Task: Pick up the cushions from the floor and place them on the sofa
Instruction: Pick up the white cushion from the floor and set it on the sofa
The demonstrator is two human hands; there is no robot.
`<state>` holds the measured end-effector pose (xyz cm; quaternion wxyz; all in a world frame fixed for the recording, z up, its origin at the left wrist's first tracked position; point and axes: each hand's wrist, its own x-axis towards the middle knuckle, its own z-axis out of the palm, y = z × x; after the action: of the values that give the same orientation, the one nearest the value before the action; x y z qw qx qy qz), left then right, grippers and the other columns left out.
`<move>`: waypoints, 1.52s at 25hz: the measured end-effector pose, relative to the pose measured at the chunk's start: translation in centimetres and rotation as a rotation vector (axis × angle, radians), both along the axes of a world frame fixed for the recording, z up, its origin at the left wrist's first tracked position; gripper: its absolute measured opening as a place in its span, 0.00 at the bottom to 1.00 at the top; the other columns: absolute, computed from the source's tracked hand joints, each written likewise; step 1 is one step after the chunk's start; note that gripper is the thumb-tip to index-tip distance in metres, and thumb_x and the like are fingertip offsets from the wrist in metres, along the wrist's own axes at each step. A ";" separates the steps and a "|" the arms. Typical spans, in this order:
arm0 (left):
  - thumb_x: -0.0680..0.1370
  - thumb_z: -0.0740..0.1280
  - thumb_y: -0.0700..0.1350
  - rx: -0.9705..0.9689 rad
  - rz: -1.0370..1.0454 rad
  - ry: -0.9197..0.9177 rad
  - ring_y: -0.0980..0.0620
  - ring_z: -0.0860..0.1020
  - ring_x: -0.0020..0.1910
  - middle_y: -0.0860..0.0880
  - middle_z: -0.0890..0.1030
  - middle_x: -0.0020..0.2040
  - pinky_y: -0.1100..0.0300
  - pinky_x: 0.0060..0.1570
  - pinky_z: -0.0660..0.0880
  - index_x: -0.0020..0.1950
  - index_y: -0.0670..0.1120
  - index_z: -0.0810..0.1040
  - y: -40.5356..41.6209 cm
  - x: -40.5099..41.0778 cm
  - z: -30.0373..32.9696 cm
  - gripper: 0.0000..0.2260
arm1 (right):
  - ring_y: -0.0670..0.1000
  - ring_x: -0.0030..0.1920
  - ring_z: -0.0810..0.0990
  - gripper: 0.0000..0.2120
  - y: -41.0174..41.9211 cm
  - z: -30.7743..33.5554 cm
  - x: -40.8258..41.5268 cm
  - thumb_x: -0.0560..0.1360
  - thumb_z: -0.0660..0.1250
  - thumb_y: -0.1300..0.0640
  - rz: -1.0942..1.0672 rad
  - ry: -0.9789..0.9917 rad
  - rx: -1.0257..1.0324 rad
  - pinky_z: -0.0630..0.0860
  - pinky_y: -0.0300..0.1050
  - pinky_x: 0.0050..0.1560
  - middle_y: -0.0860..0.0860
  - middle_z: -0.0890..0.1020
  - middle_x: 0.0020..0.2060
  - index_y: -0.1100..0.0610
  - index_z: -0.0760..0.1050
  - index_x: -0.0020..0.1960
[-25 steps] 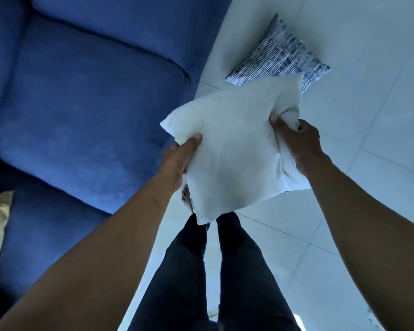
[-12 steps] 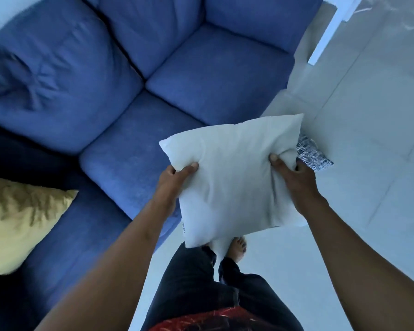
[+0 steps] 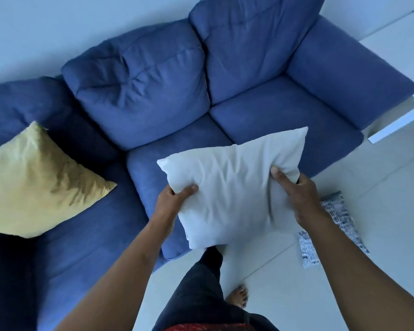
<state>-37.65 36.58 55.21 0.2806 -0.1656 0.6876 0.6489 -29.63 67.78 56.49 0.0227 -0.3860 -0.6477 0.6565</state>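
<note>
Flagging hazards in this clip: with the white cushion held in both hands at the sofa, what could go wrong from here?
1. The patterned cushion lies on the floor beside the bare foot, partly hidden by the right arm; a step that way could trip on it.
2. The left hand and right hand pinch only the white cushion's edges; it might slip.
3. Released now, it hangs over the sofa seat's front edge and could slide off.

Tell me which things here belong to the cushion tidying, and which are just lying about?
Part of the job:
white cushion, held in left hand and right hand
patterned cushion on the floor
blue sofa
yellow cushion, already on the sofa

Just there:
white furniture beside the sofa's arm
</note>
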 end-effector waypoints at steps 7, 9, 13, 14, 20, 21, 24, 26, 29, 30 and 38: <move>0.71 0.83 0.49 0.030 0.109 0.077 0.55 0.88 0.54 0.56 0.89 0.58 0.61 0.47 0.85 0.64 0.57 0.82 -5.2 -8.7 0.7 0.22 | 0.46 0.49 0.91 0.33 -2.7 0.6 -13.9 0.55 0.86 0.31 0.180 -0.056 0.017 0.84 0.47 0.50 0.44 0.91 0.51 0.43 0.85 0.55; 0.72 0.83 0.47 0.020 0.120 0.098 0.55 0.88 0.56 0.56 0.89 0.60 0.60 0.49 0.85 0.65 0.57 0.80 -6.8 -10.9 0.7 0.24 | 0.46 0.49 0.91 0.30 -3.9 0.3 -17.1 0.56 0.86 0.33 0.235 -0.053 0.006 0.84 0.48 0.52 0.44 0.91 0.51 0.44 0.86 0.54; 0.71 0.82 0.48 -0.023 0.176 0.090 0.56 0.88 0.56 0.56 0.89 0.60 0.56 0.51 0.83 0.65 0.58 0.81 -9.9 -14.8 0.0 0.24 | 0.49 0.50 0.91 0.29 -6.4 -0.5 -23.0 0.59 0.86 0.40 0.326 -0.091 -0.017 0.85 0.51 0.54 0.46 0.91 0.50 0.51 0.85 0.56; 0.71 0.82 0.49 -0.030 0.196 0.085 0.56 0.88 0.56 0.56 0.89 0.59 0.56 0.51 0.82 0.64 0.58 0.82 -10.5 -15.6 -0.2 0.23 | 0.51 0.51 0.91 0.29 -6.9 -0.7 -24.4 0.60 0.86 0.43 0.340 -0.093 -0.032 0.85 0.52 0.55 0.47 0.91 0.51 0.53 0.84 0.57; 0.70 0.82 0.48 -0.110 0.339 0.056 0.55 0.88 0.54 0.55 0.90 0.56 0.48 0.56 0.84 0.60 0.56 0.84 -11.4 -20.5 -1.6 0.20 | 0.54 0.56 0.88 0.18 -9.2 -2.4 -33.3 0.70 0.83 0.55 0.415 -0.141 -0.071 0.84 0.54 0.60 0.50 0.91 0.53 0.55 0.84 0.58; 0.70 0.82 0.48 -0.125 0.361 0.055 0.54 0.89 0.54 0.55 0.90 0.56 0.48 0.56 0.85 0.60 0.55 0.84 -11.5 -21.5 -2.0 0.20 | 0.54 0.55 0.88 0.16 -9.4 -2.9 -34.9 0.70 0.82 0.56 0.429 -0.150 -0.071 0.84 0.53 0.58 0.50 0.91 0.51 0.55 0.85 0.56; 0.71 0.81 0.44 -0.170 0.417 0.047 0.53 0.89 0.53 0.53 0.90 0.55 0.45 0.57 0.85 0.59 0.52 0.84 -11.8 -24.5 -3.3 0.17 | 0.54 0.54 0.88 0.12 -9.6 -5.1 -39.3 0.72 0.81 0.58 0.465 -0.175 -0.081 0.82 0.48 0.49 0.50 0.91 0.48 0.54 0.84 0.53; 0.72 0.80 0.43 -0.214 0.442 0.037 0.50 0.89 0.52 0.50 0.91 0.53 0.40 0.58 0.85 0.57 0.48 0.85 -12.1 -26.4 -4.3 0.14 | 0.55 0.54 0.88 0.09 -9.6 -6.6 -41.7 0.73 0.79 0.59 0.476 -0.183 -0.070 0.83 0.49 0.49 0.48 0.90 0.47 0.54 0.83 0.52; 0.72 0.79 0.44 -0.278 0.478 0.030 0.41 0.88 0.55 0.41 0.89 0.54 0.36 0.58 0.84 0.55 0.41 0.84 -12.4 -28.8 -6.1 0.14 | 0.53 0.54 0.88 0.07 -9.6 -9.2 -44.8 0.75 0.78 0.60 0.482 -0.187 -0.054 0.85 0.53 0.57 0.45 0.89 0.43 0.50 0.83 0.47; 0.72 0.79 0.45 -0.307 0.483 0.022 0.39 0.87 0.57 0.38 0.88 0.56 0.36 0.59 0.84 0.56 0.39 0.83 -12.5 -29.5 -6.7 0.17 | 0.53 0.54 0.88 0.07 -9.6 -9.9 -45.5 0.76 0.77 0.60 0.482 -0.196 -0.040 0.85 0.56 0.60 0.46 0.89 0.45 0.49 0.83 0.47; 0.72 0.78 0.45 -0.401 0.537 -0.052 0.43 0.86 0.56 0.44 0.87 0.55 0.46 0.52 0.86 0.55 0.41 0.82 -13.3 -34.6 -7.9 0.15 | 0.59 0.52 0.87 0.11 -10.2 -11.7 -50.2 0.74 0.76 0.52 0.454 -0.231 0.146 0.86 0.53 0.49 0.54 0.88 0.50 0.59 0.81 0.51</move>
<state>-72.27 23.28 47.27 0.0789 -0.4095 0.7258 0.5471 -79.82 57.56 44.76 -0.1713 -0.3008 -0.7617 0.5478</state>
